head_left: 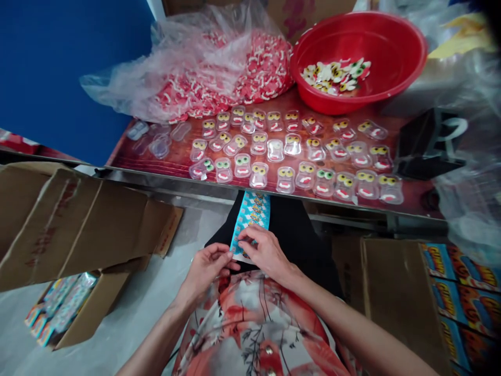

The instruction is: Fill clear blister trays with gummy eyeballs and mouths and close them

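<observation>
A light-blue strip of stickers (256,210) with printed cartoon figures lies across my lap, running from the table edge down to my hands. My left hand (209,263) pinches the strip's lower left edge between thumb and fingertips. Over its lower part is my right hand (268,250), thumb and fingers closed together at the strip's surface. Whether a single sticker is between those fingertips is hidden. Beyond, on the red-brown table (156,159), lie rows of small clear plastic cases (259,175), with yellow or green eyes and red-and-white mouths inside.
A clear bag of red-and-white pieces (266,65) and a red basin (360,99) holding eye pieces stand at the back. Empty clear shells (159,146) lie left. Open cardboard boxes (90,224) flank me on the left; printed boxes (465,292) are at right.
</observation>
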`<state>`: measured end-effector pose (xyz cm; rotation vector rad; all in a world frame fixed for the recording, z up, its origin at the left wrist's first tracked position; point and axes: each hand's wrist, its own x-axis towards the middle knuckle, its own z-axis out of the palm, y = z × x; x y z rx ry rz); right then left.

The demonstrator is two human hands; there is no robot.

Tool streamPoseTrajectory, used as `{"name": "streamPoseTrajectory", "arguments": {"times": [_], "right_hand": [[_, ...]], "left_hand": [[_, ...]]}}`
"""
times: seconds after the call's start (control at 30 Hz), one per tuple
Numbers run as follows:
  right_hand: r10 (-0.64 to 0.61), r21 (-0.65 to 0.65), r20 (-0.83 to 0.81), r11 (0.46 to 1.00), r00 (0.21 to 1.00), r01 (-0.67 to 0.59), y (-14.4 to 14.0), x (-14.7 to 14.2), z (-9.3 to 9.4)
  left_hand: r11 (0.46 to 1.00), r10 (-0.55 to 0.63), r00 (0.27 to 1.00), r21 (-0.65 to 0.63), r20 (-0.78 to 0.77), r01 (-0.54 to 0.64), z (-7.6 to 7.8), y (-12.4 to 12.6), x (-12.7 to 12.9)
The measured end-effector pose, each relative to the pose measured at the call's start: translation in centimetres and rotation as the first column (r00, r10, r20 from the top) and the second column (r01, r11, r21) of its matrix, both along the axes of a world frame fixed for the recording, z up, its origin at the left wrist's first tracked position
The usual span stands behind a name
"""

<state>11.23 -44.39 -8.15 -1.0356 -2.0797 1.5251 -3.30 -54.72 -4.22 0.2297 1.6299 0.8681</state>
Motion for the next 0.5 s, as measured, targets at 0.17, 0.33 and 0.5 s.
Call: {"name": "streamPoseTrajectory", "arguments": {"times": [0.17, 0.33, 0.5], "right_hand": [[0.027, 0.003, -0.002, 1.000, 1.000, -0.027, 0.0, 0.1, 0.1], [0.069, 0.011, -0.001, 0.998, 0.998, -0.069, -0.1, -0.1, 0.1], [0.036, -0.039, -0.054, 0.998, 0.998, -0.039, 0.1, 0.1, -0.3]], "left_hand": [[0.990, 0.139, 0.989, -0.003, 0.054, -0.139, 0.0, -0.9, 0.6], [0.974, 0.228, 0.973, 0.001, 0.034, -0.228, -0.1, -0.7, 1.3], [0.984, 0.143, 0.989, 0.115, -0.026, -0.139, -0.6, 1.1, 1.9]]}}
